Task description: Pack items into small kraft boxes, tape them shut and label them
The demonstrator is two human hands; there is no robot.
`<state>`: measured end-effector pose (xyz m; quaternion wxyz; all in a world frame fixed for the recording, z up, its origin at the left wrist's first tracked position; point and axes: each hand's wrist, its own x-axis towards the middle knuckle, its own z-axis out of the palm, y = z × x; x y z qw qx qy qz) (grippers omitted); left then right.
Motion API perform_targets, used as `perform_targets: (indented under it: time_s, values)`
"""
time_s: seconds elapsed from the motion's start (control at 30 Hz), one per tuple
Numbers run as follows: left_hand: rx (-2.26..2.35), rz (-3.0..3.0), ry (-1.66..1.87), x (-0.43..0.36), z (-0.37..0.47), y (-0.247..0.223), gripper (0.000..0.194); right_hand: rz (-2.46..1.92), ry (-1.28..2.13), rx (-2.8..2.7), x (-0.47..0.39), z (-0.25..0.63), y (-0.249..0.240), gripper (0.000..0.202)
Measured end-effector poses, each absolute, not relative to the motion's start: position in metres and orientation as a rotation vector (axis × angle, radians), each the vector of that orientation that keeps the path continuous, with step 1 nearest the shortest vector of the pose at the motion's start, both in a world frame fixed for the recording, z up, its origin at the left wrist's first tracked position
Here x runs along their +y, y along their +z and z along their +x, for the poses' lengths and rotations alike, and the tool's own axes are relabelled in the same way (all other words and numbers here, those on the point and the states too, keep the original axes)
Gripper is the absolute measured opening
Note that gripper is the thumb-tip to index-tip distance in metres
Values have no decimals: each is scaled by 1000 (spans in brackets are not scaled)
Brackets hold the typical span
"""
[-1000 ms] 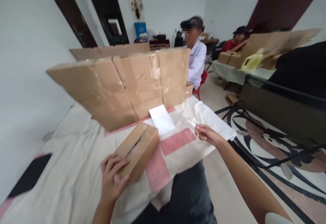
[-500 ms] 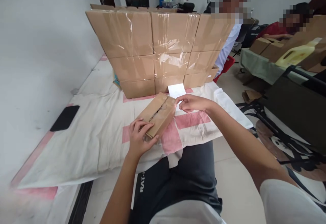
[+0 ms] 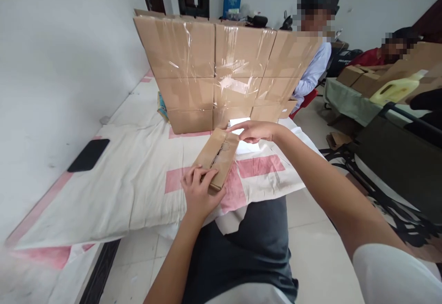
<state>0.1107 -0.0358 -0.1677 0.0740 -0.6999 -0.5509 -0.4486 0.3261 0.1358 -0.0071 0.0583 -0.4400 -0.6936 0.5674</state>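
Head view: a small cardboard box (image 3: 224, 159) lies on the near part of a bench (image 3: 138, 179), set at a slant, its far end close to a large block of taped cardboard boxes (image 3: 235, 55). A dark, ragged line runs lengthwise along its top face. The left hand (image 3: 200, 189) has its grip closed around the near end, fingers bent over the top and thumb against the lower corner. The right hand (image 3: 256, 131) is at the far end, index finger stretched out along the edge there; whether its grip is closed on anything, I cannot tell. White paper (image 3: 249, 148) lies under and behind the right hand, between it and the taped block.

A pale cloth with pinkish-red patches covers the bench. A flat black object (image 3: 90, 155) lies on it well to the left, near the wall. Beyond the block's right edge sits a person in a light blue shirt (image 3: 315, 69), and a red chair (image 3: 305, 103) shows just beside them. Farther right, a second person in red (image 3: 369, 57) is behind another table with a green cover (image 3: 348, 99), which carries cardboard and a yellow jug (image 3: 395, 88).
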Motion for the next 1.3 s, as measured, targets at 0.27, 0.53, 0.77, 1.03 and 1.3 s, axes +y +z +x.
perform_targets:
  time_s: [0.27,0.53,0.77,1.03,1.3]
  values:
    - [-1805,-2131,-1670,6,95,-77,17,-967,1340,-2250,109,313,-5,20]
    - [-1582,-2722,-1606,65,107,-35,19,-1016,1134,-2259,110,311,-25,23]
    - [-1709,-2279,-2025,78,95,-24,15,-1427,612,-2177,133,338,-61,28]
    - [-2032,-3091,-1587,147,104,-50,40,-960,802,-2155,141,327,-118,38]
    - [-2045,-3133,-1335,167,104,-81,36,-1046,1203,-1748,137,320,-138,50]
